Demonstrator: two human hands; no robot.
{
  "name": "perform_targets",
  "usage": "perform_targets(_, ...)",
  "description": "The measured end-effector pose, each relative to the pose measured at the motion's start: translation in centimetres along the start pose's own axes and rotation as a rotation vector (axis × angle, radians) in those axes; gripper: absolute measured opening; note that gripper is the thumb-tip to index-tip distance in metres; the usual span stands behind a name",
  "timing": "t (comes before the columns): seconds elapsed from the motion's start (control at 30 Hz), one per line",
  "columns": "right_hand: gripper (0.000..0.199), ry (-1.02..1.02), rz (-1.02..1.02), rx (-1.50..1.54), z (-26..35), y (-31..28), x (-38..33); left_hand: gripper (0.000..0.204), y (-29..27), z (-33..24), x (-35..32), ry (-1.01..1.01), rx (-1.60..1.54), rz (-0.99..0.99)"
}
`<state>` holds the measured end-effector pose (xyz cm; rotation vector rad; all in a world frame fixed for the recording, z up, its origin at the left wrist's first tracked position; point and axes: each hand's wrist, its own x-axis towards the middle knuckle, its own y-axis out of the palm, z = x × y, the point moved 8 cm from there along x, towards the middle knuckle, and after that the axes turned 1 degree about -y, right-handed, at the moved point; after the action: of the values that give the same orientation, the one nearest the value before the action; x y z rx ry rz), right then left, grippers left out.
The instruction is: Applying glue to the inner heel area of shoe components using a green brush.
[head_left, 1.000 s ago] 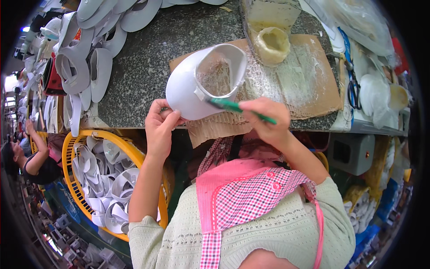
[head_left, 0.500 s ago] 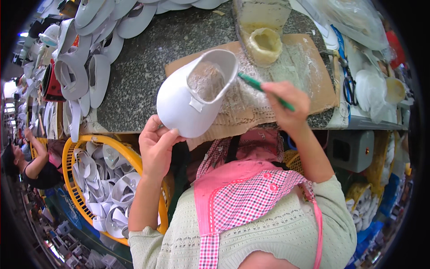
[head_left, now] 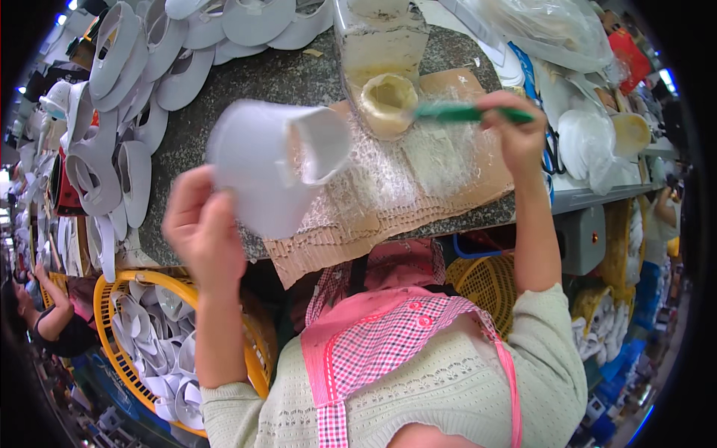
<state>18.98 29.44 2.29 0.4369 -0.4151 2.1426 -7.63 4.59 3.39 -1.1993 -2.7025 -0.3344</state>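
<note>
My left hand (head_left: 205,231), smeared a little by motion, pinches the edge of a white piece that looks like a shoe upper (head_left: 261,160). The piece is tilted above the table, its opening turned to the right. Between the closed fingers of my right hand (head_left: 517,134) is a slim green-handled brush (head_left: 455,113), held nearly level. Its blurred tip is at the right rim of a cream-crusted pot (head_left: 390,101); whether it touches is hard to tell. Under the pot and brush lies a ragged cardboard sheet (head_left: 396,224) with whitish residue.
Overlapping white pieces (head_left: 134,179) line the table's left side. A grubby block-shaped container (head_left: 381,52) stands behind the pot. Clear plastic bags (head_left: 556,33) lie at the far right. Below the table edge are a yellow basket (head_left: 104,321) of white pieces and another yellow basket (head_left: 485,291).
My left hand has drawn the white piece leftward and turned it. The right hand has moved up and right, bringing the brush from the piece's edge to the pot's rim. The view has shifted.
</note>
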Motion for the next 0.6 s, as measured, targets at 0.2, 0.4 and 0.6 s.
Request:
perform_targets(0.2,0.012,0.077,0.144,0.138,0.5,5.1,-2.4,0.018,0.0,-1.1,2.0,0.017,0.524,-0.063)
perform_targets(0.4,0.016,-0.306,0.299,-0.132,2.6,13.8,-2.0,0.017,1.6,-1.1,2.9,0.016,0.567,-0.022)
perform_targets(0.6,0.020,-0.458,0.313,-0.476,2.1,15.7,-4.5,0.017,2.6,-0.5,2.7,0.045,0.602,-0.007)
